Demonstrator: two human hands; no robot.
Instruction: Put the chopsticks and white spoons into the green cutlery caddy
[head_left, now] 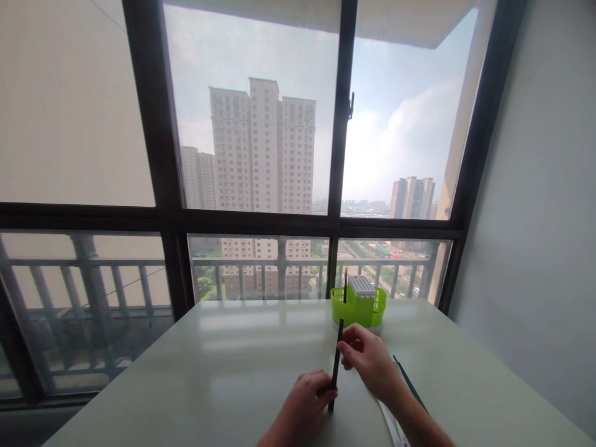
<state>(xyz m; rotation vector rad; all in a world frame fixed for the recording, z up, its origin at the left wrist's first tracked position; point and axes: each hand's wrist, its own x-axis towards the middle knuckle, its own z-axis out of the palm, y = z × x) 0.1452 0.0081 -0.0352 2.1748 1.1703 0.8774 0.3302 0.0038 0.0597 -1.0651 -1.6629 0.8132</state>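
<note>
Black chopsticks [336, 363] stand nearly upright over the white table, leaning slightly; how many are bunched together I cannot tell. My left hand [305, 394] is closed around their lower part, close to the tabletop. Higher up, the thumb and fingers of my right hand [365, 355] pinch them near the top. Just beyond my right hand is a bright green utensil holder [367, 310] with slotted sides and a white ridged piece on top. Thin dark sticks [345, 288] rise from its left compartment.
More dark sticks [410, 386] lie on the table [223, 372] to the right, partly behind my right forearm. A white item [392, 423], partly hidden, is by that forearm. Behind the table is a dark-framed window [256, 222]; a wall [535, 248] stands at right.
</note>
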